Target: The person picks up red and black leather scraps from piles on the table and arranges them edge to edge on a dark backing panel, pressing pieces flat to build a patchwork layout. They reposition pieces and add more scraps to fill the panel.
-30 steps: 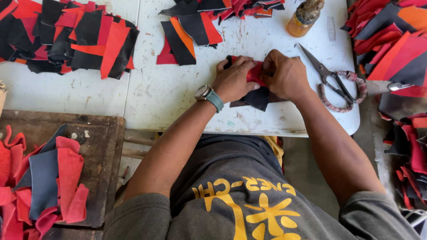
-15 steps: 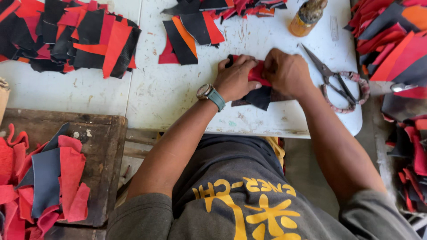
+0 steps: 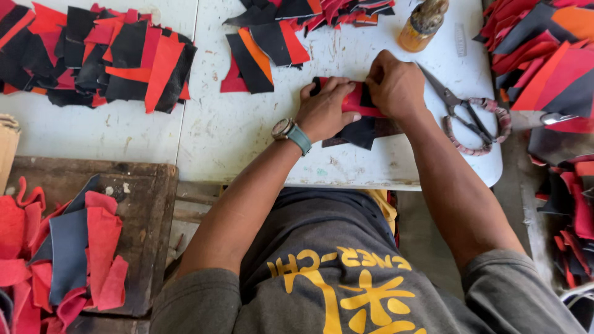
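Closest to the camera is the person's lap in a grey shirt (image 3: 322, 284) with a yellow print, and off to the left a dark wooden board (image 3: 142, 204) with a heap of red and grey-blue offcuts (image 3: 62, 253) lying on it.

Moving up to the white table (image 3: 247, 142): both hands are down on one small stack of red and black leather pieces (image 3: 359, 117), near the front edge of the table, right of centre. The left hand (image 3: 325, 111) — there's a watch with a teal strap (image 3: 291, 133) on that wrist — lies flat with fingers spread, pressing the left part of the stack down. The right hand (image 3: 396, 86) is curled over the upper right corner, fingertips together on the material; whether it's pinching an edge or just pushing down, can't tell from here. A dark piece sticks out from under the hands toward the table edge.

Just right of the right hand sit scissors (image 3: 470, 114) with wrapped handles, blades pointing toward the hand but not touching it.

Further back: a loose fan of black, red and orange cut pieces (image 3: 263, 55) just beyond the hands, a bigger pile (image 3: 99, 55) far left, another stack (image 3: 544, 62) on the right — and a small amber bottle (image 3: 421, 28) near the far edge.
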Demonstrator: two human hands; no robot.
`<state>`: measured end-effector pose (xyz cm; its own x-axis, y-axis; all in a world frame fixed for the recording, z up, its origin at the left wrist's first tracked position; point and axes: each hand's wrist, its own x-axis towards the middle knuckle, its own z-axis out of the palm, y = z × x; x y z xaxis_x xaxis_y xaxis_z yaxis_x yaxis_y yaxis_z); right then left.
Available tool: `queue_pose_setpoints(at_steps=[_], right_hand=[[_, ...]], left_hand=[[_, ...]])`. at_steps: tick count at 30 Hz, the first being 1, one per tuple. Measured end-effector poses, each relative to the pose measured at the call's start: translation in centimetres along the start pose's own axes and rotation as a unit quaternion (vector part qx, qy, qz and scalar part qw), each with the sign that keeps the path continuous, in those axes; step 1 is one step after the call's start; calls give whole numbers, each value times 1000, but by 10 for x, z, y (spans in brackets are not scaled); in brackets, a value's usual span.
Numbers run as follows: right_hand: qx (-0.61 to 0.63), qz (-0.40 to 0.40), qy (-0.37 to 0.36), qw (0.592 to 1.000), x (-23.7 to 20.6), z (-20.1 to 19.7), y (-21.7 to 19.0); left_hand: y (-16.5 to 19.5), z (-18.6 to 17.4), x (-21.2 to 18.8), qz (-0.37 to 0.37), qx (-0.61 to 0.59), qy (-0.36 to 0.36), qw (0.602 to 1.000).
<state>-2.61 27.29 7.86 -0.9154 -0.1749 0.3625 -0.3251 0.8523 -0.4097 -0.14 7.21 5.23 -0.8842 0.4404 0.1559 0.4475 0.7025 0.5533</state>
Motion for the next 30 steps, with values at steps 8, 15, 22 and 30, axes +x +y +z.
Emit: queue_pose_setpoints(at_steps=[8,15,22,30], right_hand=[[264,101,43,958,-51,-41,16],[-3,57,-116,992,-61,-12,-48],[-69,59,-156,984,-72,-12,-59],[-63,79,-135,986,-41,3,-48]], left_hand=[[0,7,-6,-10,-8,12,1000],[1,5,-5,-16,9,16,1000],[0,5,-2,-8,7,34,999],[1,7,1,-15,17,39,999]])
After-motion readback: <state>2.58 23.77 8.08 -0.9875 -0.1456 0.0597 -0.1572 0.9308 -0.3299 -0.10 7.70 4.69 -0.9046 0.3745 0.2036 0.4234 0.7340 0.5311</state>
